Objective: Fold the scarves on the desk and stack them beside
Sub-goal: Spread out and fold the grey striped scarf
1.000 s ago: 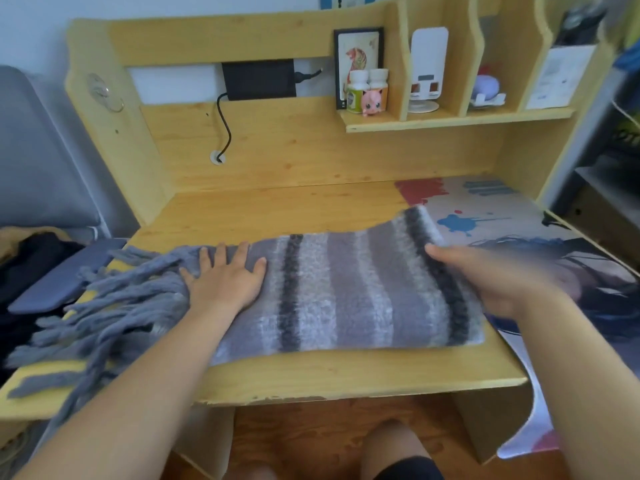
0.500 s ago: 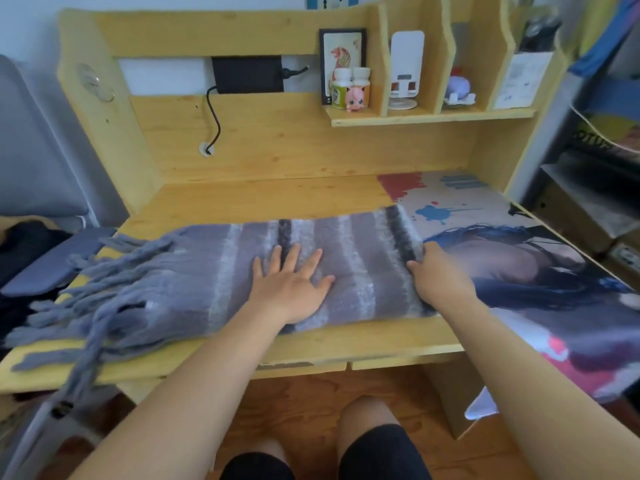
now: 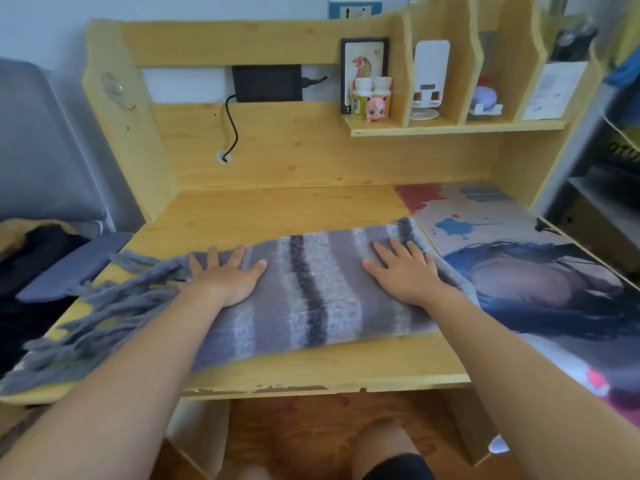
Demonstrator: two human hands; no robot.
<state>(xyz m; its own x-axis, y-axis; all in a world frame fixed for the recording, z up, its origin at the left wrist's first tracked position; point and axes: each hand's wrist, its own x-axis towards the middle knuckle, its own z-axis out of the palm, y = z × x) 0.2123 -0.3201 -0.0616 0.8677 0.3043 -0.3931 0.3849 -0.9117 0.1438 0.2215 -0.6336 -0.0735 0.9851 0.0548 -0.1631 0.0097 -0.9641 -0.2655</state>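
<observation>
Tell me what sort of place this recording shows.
Probably a bedroom or home study: a wooden desk with a hutch shelf holding a pink figurine, and a printed desk mat.

A large printed mat [image 3: 519, 258] with blue and red paint splashes covers the bench at 3 o'clock. On the shelf [image 3: 457, 128] at 1 o'clock stand a framed picture [image 3: 363, 64], two small white-capped bottles [image 3: 372, 95], and a pink toy figure [image 3: 375, 109] just in front of them. In the next compartment stands a white stand [image 3: 429, 81] on a round base. A black box [image 3: 266, 83] is fixed at 12 o'clock, and a black cable [image 3: 232, 129] hangs from it into a hole. A grey chair [image 3: 41, 143] is at 9 o'clock.
</observation>
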